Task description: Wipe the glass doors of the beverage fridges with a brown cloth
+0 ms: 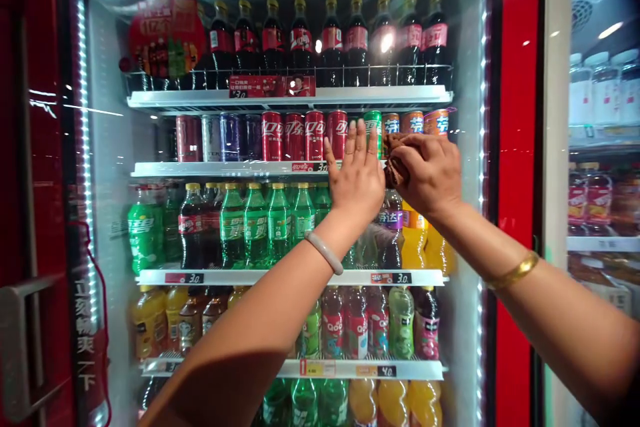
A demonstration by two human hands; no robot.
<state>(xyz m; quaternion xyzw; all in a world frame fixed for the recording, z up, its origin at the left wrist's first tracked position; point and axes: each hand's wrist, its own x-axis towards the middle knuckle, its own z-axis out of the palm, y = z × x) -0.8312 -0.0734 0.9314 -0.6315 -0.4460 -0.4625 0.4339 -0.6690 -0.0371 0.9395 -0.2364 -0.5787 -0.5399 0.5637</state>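
Fingers spread and pointing up, my left hand (356,177) lies flat against what looks like the glass door of a drinks fridge, in front of the can shelf. A pale bangle (324,252) circles its wrist. Just to its right, my right hand (431,170) grips a crumpled brown cloth (397,172) at about the same height. Part of the cloth is hidden behind the fingers. A gold bracelet (514,271) is on the right wrist. Red cola cans (316,137), a green can (373,130) and orange cans (416,122) stand behind the hands.
Cola bottles (301,37) line the top shelf; green soda bottles (255,217) and juice bottles (356,320) fill lower ones. On the left is a door handle (20,347). A red frame (517,147) separates this fridge from another with bottles (603,90). Light reflections cross the glass.
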